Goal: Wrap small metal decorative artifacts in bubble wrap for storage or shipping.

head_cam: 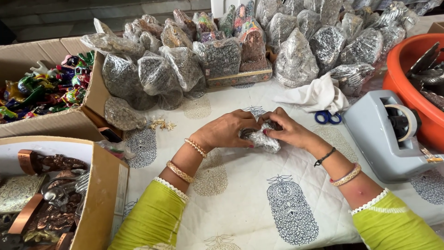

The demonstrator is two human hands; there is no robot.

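Both hands are meeting at the centre of the table (pixel 259 203). The left hand (pixel 226 130) and right hand (pixel 289 129) are gripping a small plastic-wrapped bundle (pixel 263 140) between them, fingers closed tight around it, and it is resting on the printed cloth. A tape dispenser (pixel 393 134) is sitting to the right, scissors (pixel 327 117) just beyond. Wrapped bundles (pixel 222 55) are piling up at the far side. Cardboard boxes (pixel 99 194) are standing at the left.

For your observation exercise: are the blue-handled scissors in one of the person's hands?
No, the scissors lie on the cloth beside the tape dispenser, apart from both hands.
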